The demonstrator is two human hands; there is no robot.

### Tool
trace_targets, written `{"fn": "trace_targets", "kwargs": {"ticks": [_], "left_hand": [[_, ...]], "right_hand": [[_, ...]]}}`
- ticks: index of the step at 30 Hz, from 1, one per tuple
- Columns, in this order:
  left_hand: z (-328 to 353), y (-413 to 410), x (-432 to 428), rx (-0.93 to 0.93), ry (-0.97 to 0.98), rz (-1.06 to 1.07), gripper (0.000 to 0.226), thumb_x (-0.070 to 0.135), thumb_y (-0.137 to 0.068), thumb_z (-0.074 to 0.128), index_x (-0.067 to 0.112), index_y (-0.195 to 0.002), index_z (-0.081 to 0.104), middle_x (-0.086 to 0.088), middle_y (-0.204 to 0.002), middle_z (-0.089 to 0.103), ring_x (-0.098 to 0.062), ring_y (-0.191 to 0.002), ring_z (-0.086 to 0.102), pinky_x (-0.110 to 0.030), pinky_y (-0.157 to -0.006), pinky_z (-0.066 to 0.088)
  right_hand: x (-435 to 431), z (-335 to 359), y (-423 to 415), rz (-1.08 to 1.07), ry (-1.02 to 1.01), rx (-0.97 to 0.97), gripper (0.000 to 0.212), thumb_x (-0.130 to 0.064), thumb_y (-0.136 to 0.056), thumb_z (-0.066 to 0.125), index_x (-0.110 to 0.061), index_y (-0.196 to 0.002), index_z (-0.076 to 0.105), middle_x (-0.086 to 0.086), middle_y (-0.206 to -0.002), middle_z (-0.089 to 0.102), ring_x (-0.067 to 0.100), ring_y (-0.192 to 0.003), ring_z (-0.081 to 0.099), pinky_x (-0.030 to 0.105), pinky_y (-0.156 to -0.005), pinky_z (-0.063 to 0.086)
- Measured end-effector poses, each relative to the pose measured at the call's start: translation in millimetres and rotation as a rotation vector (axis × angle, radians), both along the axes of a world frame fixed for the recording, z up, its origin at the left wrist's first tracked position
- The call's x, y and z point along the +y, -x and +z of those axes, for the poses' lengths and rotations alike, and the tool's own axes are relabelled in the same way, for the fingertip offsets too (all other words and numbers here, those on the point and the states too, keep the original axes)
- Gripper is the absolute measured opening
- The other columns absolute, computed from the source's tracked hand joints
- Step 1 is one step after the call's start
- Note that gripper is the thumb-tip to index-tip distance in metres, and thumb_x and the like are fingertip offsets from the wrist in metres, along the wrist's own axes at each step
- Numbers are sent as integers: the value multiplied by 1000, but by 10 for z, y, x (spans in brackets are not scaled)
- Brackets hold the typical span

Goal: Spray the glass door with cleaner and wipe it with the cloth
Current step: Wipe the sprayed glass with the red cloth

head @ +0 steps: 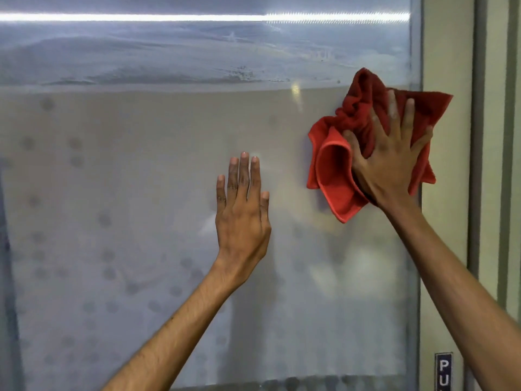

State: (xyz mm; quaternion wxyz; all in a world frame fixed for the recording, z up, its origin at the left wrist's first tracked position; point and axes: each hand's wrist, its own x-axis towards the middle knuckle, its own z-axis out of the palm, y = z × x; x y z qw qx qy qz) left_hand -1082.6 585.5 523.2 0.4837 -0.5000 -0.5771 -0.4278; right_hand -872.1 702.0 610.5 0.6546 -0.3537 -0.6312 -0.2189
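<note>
The glass door (141, 179) fills the view, frosted and dotted with faint round marks, with streaky smears across its upper band. My right hand (392, 162) presses a crumpled red cloth (335, 176) flat against the glass near the door's right edge, fingers spread over it. My left hand (242, 213) rests flat on the glass at the middle, fingers together and holding nothing. No spray bottle is in view.
A grey door frame (476, 165) and pale wall strips run down the right side. A small dark sign with white letters "PU" (443, 371) sits low on the frame. A bright light strip (197, 16) reflects across the top.
</note>
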Motion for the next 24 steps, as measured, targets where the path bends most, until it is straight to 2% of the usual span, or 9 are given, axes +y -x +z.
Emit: {"fn": "trace_targets", "kwargs": {"ticks": [3, 6, 10, 15, 24], "left_hand": [[49, 67, -44, 11, 16, 4, 57, 25, -106, 29, 14, -158, 9, -5, -166, 3, -17, -153, -7, -39, -124, -11], [129, 242, -143, -24, 7, 27, 57, 30, -105, 24, 13, -157, 6, -6, -166, 0, -18, -152, -9, -43, -120, -18], [179, 702, -388, -56, 8, 88, 62, 38, -103, 21, 11, -155, 0, -10, -165, -1, -19, -151, -11, -47, -119, -17], [184, 1178, -697, -79, 7, 72, 65, 40, -102, 22, 8, -156, 4, -12, -165, 0, -23, -153, -6, -51, -121, -10], [152, 2119, -1238, -105, -6, 106, 67, 38, -101, 22, 6, -156, 3, -12, -165, -1, -21, -153, -6, -51, -123, -7]], "right_hand": [[-57, 32, 97, -39, 23, 18, 83, -86, -84, 27, -35, -147, 45, 3, -167, 15, 37, -154, 4, 74, -114, 2], [-97, 58, 249, -40, 26, 63, 88, -92, -78, 29, -38, -146, 44, 7, -167, 13, 44, -152, 4, 79, -110, 3], [-235, 45, 546, -43, 11, 76, 85, -90, -81, 31, -36, -146, 43, 7, -167, 14, 46, -151, 6, 81, -107, 4], [-587, 61, 1101, -28, -8, 28, 80, -83, -87, 25, -34, -146, 46, 6, -167, 15, 46, -152, 6, 81, -107, 4], [-1295, 196, 2418, -14, -105, -94, 69, -76, -89, 31, -45, -150, 34, 6, -168, 12, 48, -151, 5, 81, -107, 3]]}}
